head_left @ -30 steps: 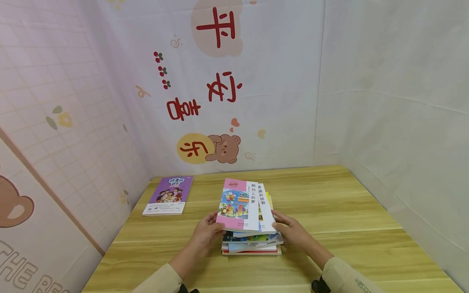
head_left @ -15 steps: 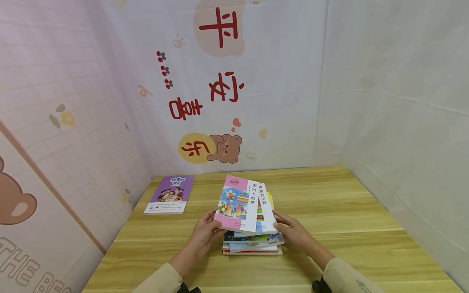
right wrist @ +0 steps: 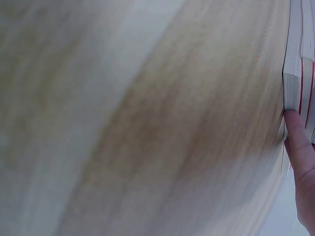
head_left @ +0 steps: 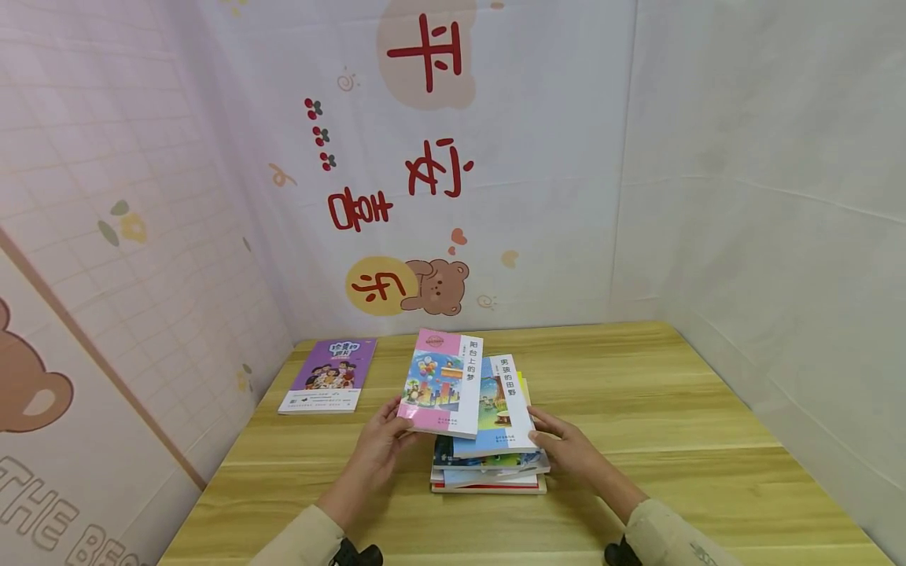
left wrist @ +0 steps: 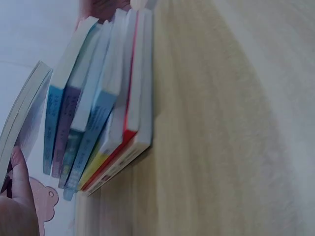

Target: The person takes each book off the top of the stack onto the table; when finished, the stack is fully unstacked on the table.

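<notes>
While the R hand (head_left: 569, 446) rests against the stack (left wrist: 106, 105) on its R side, near end, the L hand (head_left: 382, 438) has the pink book (head_left: 437, 385) pinched by its near-L corner: thumb on top, fingers under. And it's up off the pile, w/ a gap showing from the L wrist! Just R of that pinch, the blue book (head_left: 495, 401) tops the stack, its L part tucked under the pink book's overhang. R fingers look straight to me, touching, not wrapped round anything.

Looks like a 1-book lift-off, approx. midway, I'd say. To do it well: a firm pinch, b/c w/ only 1 corner held the far end could droop; cover level; swing clear w/o brushing the blue book. R hand should press lightly, max, since the stack's edges sit uneven & could slide. Beyond the L grip & further L, the purple book (head_left: 333, 376) lies flat on the table (head_left: 637, 385), well apart.
</notes>
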The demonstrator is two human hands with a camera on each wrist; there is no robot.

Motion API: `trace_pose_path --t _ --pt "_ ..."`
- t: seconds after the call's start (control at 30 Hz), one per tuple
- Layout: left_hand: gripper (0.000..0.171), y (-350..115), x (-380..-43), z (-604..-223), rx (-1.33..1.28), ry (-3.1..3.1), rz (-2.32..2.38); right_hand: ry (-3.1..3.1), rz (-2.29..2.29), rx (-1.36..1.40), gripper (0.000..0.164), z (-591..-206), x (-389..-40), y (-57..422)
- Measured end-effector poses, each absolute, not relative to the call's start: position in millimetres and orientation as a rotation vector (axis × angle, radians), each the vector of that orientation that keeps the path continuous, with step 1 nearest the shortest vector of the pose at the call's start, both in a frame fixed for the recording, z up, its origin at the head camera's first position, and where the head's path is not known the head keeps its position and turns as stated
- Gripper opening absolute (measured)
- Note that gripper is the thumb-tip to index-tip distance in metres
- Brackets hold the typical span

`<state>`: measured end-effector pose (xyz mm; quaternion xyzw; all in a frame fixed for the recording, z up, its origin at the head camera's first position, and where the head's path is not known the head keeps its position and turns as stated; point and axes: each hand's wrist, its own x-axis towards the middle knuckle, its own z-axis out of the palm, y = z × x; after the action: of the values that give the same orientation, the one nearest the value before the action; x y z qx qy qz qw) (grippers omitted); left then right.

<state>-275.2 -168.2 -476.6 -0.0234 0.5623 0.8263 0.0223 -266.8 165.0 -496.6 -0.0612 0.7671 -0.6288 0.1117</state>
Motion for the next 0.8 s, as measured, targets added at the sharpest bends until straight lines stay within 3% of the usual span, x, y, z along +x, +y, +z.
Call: trace_pose_path --t 0.37,0.8 --pt "0.066 -202.4 -306.4 -460.8 -0.092 1.699 2.676 2.234 -1.860 -0.188 0.058 -497.7 -268.1 166.7" --pt "0.066 -225.5 -346.9 -471.7 -0.165 1.778 2.639 2.213 -1.870 -0.181 0.059 -501.3 -269.7 167.0"
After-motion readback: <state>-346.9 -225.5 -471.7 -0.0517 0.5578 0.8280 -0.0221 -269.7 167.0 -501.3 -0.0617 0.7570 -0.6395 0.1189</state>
